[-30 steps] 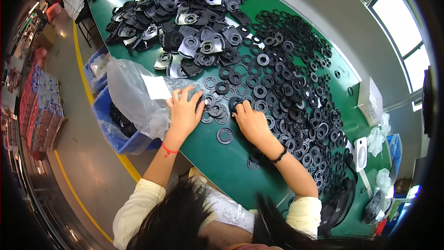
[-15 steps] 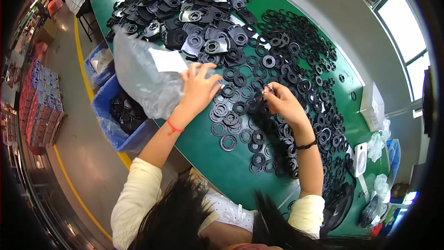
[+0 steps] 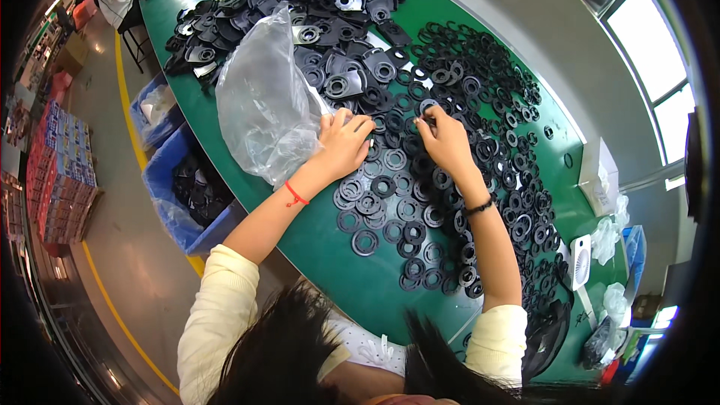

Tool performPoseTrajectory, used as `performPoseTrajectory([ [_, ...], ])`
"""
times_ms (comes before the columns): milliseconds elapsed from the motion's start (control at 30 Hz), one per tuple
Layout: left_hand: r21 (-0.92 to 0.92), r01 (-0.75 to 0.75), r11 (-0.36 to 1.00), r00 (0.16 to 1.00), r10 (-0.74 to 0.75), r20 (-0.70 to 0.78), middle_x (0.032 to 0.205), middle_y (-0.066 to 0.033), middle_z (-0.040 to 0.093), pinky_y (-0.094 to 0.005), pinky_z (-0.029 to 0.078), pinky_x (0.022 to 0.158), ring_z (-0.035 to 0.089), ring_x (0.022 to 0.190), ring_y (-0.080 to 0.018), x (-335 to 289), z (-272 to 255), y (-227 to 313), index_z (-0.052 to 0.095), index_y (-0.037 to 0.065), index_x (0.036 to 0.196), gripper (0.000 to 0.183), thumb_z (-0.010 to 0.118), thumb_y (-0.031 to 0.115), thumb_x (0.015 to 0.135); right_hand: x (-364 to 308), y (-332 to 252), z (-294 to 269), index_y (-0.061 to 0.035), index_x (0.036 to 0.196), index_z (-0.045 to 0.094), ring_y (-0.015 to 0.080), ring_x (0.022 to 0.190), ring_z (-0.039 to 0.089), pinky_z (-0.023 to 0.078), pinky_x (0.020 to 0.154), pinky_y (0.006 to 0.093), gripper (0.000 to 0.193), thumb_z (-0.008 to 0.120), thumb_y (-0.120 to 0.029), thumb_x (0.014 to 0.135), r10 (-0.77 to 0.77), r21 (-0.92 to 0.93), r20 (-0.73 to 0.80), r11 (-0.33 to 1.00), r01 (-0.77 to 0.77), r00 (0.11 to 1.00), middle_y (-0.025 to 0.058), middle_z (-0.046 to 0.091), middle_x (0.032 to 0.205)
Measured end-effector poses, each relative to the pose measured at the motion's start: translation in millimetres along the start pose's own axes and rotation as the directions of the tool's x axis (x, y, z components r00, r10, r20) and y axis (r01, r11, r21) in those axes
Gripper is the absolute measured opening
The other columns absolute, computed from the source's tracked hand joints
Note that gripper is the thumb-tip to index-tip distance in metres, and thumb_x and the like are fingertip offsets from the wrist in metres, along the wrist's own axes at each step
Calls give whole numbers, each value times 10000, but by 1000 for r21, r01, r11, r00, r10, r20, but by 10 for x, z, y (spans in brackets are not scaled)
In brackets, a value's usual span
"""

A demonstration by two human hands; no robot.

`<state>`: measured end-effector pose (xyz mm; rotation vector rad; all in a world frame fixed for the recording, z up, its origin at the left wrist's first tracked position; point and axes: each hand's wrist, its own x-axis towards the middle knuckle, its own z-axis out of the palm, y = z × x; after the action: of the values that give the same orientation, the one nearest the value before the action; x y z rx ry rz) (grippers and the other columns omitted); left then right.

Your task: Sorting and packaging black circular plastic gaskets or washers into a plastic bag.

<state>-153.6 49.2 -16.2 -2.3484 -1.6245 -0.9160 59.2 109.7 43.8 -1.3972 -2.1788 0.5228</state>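
My left hand (image 3: pixel 345 142), its fingers curled down, grips the edge of a large clear plastic bag (image 3: pixel 262 101) that bulges out on its left. A white sheet or label shows at the bag's edge beside these fingers. My right hand (image 3: pixel 448 142) is closed, thumb against forefinger, at a black ring (image 3: pixel 427 106) by its fingertips. Flat black rings (image 3: pixel 365 241) lie loose around and below both hands, several overlapping. Behind the hands rises a heap of black plate-like parts with round holes (image 3: pixel 345 84), some with silvery faces.
More small rings (image 3: pixel 457 49) spread over the green table (image 3: pixel 322 255) toward the right. Blue lined bins (image 3: pixel 191 180) stand left of the table edge; one holds black parts. At the right are a white box (image 3: pixel 600 176) and a small white fan (image 3: pixel 581 259). Another person sits far left.
The bag has swung right and upright with my left hand, which has shifted slightly right. My right hand has moved up and away from me, toward the ring.
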Motion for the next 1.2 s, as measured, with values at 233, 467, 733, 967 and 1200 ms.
performPoseTrajectory([
  [233,-27,29,999,1000,-29,-9,927,-5,564,-394,314,796,492,957,-206,53,15,21,599,144,1040,324,699,244,748,439,23,234,-66,805,633,315,694,668,526,603,424,305,645,-370,807,-148,-540,181,811,225,972,138,666,738],
  [467,-49,3,999,1000,-3,-11,901,-8,533,-399,306,775,466,928,-232,23,16,-21,612,146,905,226,714,256,736,562,-4,349,-102,824,669,307,760,667,531,640,409,266,699,-353,741,-180,-439,219,860,262,959,128,670,766],
  [733,-34,6,999,1000,-7,-17,911,-41,538,-398,316,796,474,934,-242,36,33,-38,563,102,882,143,649,183,801,610,78,51,-86,780,714,352,781,652,539,708,424,204,662,-267,704,-6,-356,486,912,204,874,165,676,814],
  [967,-33,139,990,969,-143,-203,878,-9,573,-377,309,799,499,908,-210,89,3,-161,573,110,873,48,564,157,871,577,-4,251,-96,822,680,340,762,663,532,664,443,136,636,-203,751,-103,-427,244,882,202,964,148,674,791],
  [1200,-41,125,991,973,-130,-193,818,-20,587,-371,308,762,518,855,-202,46,-41,-193,571,94,829,92,547,157,892,468,30,346,-58,690,650,318,679,663,521,612,408,134,630,-191,685,-232,-539,270,768,346,935,139,665,735],
])
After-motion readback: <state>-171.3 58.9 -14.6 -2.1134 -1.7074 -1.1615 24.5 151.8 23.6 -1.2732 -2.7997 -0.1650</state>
